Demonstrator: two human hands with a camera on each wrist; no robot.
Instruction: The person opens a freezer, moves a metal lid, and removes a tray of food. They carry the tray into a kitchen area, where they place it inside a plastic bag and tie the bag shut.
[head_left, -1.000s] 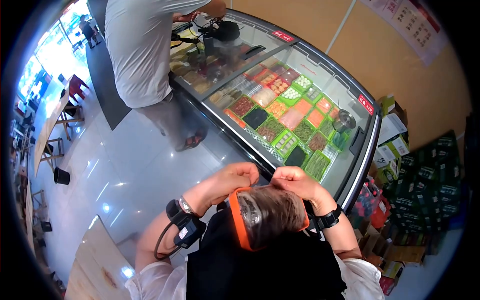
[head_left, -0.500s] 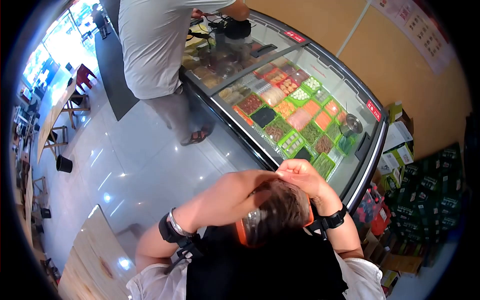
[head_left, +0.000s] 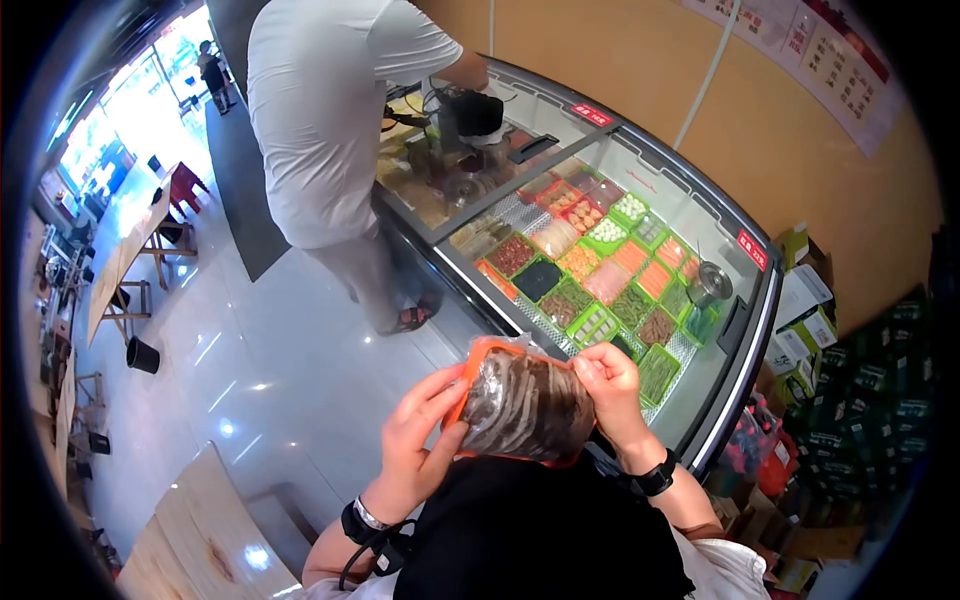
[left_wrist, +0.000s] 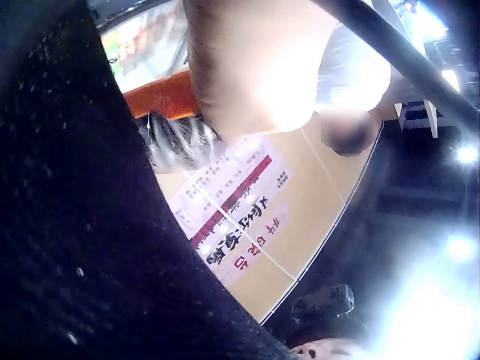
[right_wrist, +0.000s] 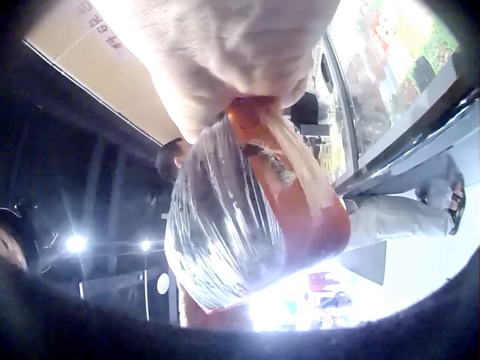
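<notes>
Both hands hold an orange tray of dark, greyish strips of food, covered in clear cling film. It is tilted toward the head camera, above the dark apron. My left hand grips the left edge, thumb on the near face and fingers along the side. At the upper right corner, my right hand pinches the tray between thumb and fingers. The right wrist view shows wrinkled film stretched round the orange side. In the left wrist view, the left hand hides most of the tray.
A glass-topped display freezer stands just ahead, with several green and red baskets of food inside. Another person in a white shirt leans over its far left part. Boxes stand at right; a wooden table is at lower left.
My left hand has moved from over the tray back to its left edge. The tray is raised and more of its filmed face shows. The right hand stays at its upper right.
</notes>
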